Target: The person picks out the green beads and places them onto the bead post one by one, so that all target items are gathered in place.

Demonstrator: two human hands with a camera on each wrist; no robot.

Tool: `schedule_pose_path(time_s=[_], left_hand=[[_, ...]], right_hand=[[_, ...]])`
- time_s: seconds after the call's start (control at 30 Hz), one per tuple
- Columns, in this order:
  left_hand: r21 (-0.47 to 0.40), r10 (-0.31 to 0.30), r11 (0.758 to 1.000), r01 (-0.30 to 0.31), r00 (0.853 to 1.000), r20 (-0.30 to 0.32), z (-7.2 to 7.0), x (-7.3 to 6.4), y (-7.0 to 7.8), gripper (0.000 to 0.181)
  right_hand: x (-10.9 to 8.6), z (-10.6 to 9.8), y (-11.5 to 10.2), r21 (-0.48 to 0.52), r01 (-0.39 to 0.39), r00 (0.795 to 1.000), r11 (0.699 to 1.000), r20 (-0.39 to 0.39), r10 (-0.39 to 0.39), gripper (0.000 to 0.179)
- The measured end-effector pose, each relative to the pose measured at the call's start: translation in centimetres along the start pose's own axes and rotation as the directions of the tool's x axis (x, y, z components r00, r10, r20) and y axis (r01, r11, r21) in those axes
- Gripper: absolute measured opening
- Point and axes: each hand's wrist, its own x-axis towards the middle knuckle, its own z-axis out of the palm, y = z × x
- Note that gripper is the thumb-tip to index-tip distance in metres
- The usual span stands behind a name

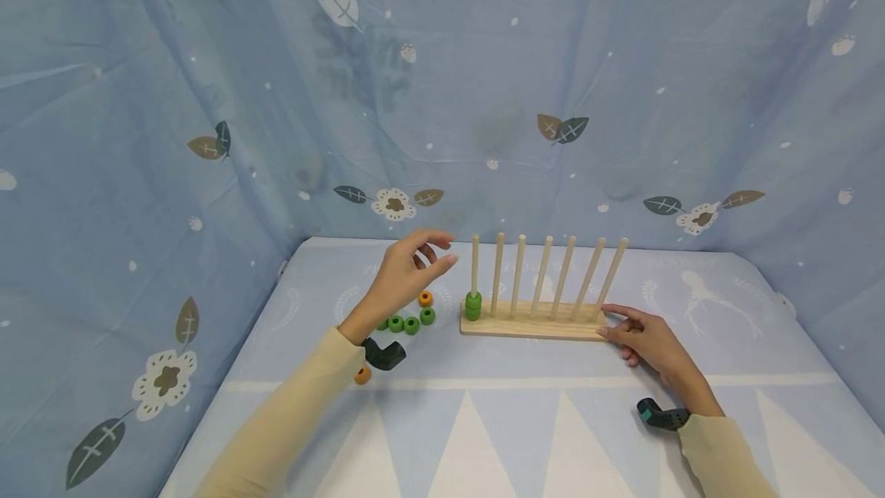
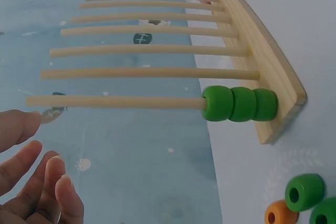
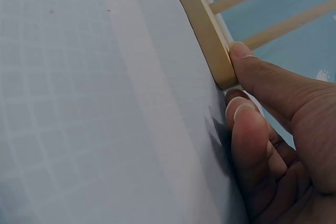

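A wooden peg stand point(image 1: 535, 329) rests on the table, with several upright pegs in a row. Three green beads point(image 2: 242, 103) are stacked at the bottom of its leftmost peg point(image 1: 475, 263). Beside the top of that peg, my left hand point(image 1: 408, 263) hovers with thumb and fingers apart and nothing between them. At the stand's other end, my right hand point(image 1: 646, 340) grips the base; the right wrist view has the thumb point(image 3: 252, 64) against its edge and the other fingers curled at the end.
Several loose green beads point(image 1: 412, 325) lie left of the stand, below my left hand, with an orange bead point(image 1: 425, 298) just behind them. Another orange bead point(image 1: 362, 375) sits nearer, by the left wrist. A patterned blue curtain point(image 1: 484, 83) hangs behind the table.
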Motion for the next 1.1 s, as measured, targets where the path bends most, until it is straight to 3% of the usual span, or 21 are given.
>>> schedule_pose_path(time_s=[1.1], left_hand=[[0.094, -0.074, 0.993, 0.073, 0.997, 0.002, -1.9, -4.0, -3.0, 0.031]], right_hand=[[-0.2, 0.2, -0.1, 0.003, 0.012, 1.000, 1.000, 0.014, -0.012, 0.072]])
